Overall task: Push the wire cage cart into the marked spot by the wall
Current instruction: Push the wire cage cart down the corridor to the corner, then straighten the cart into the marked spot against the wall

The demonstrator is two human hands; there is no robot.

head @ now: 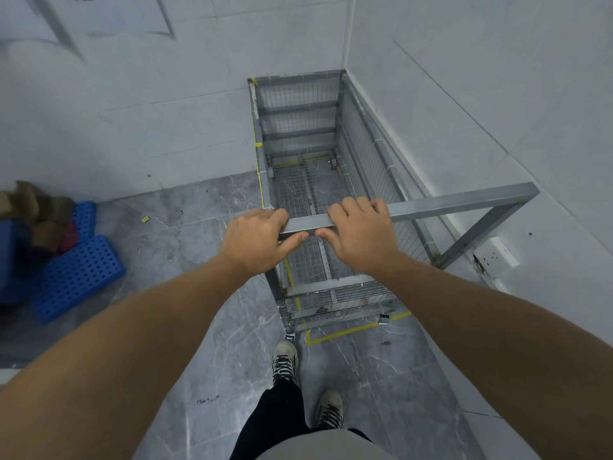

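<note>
Head view. Wire cage cart [311, 180] stands in the corner of the room, its far end against the far wall [132, 111] and its right side just beside the right wall [497, 94]. Yellow floor tape [345, 333] is visible beneath the mesh base and at the near end; the cart's near casters sit close to the near tape line, and whether they lie fully inside it cannot be told. Left hand [255, 240] and right hand [358, 234] both clasp the near top rail [447, 205], fingers over, thumbs under, nearly touching each other. Blue perforated crates [76, 277] lie on the floor at far left, well apart from the cart.
</note>
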